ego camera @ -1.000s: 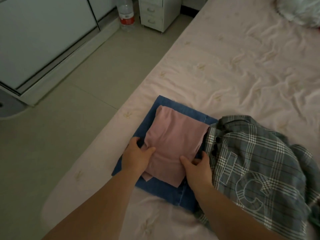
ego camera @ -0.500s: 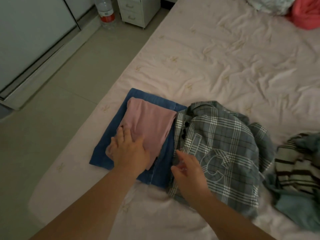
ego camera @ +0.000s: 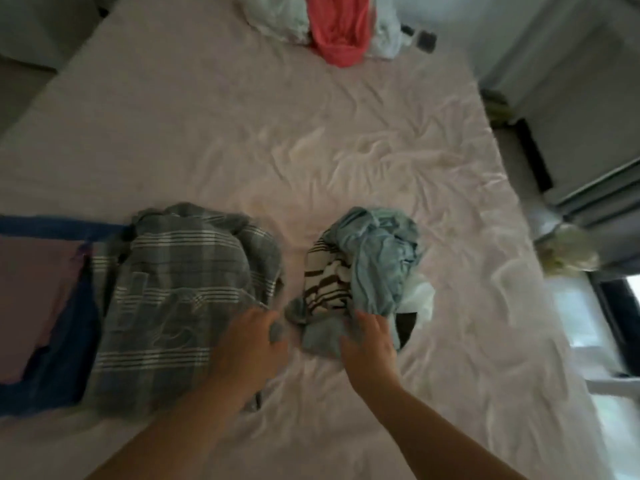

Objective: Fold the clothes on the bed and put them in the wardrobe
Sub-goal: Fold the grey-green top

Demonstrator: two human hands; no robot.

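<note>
A crumpled grey plaid shirt (ego camera: 173, 289) lies on the pink bed sheet (ego camera: 311, 140). To its left sits a folded pink garment (ego camera: 34, 289) on top of folded blue jeans (ego camera: 62, 368). A bunched pile of a light blue garment (ego camera: 377, 258) and a brown-and-white striped piece (ego camera: 327, 282) lies right of the shirt. My left hand (ego camera: 249, 344) rests at the plaid shirt's right edge, its fingers curled by a fold of grey cloth. My right hand (ego camera: 369, 344) presses on the lower edge of the blue pile, fingers spread. The frame is motion-blurred.
At the far end of the bed lie a red garment (ego camera: 341, 26) and pale cloths (ego camera: 277, 15). A dark small object (ego camera: 426, 39) sits near them. Furniture and a bright window (ego camera: 588, 306) line the bed's right side. Floor shows at the upper left.
The view swung right along the bed. My left hand left the pink garment and now sits at the plaid shirt's right edge. My right hand moved from the plaid shirt to the blue pile.
</note>
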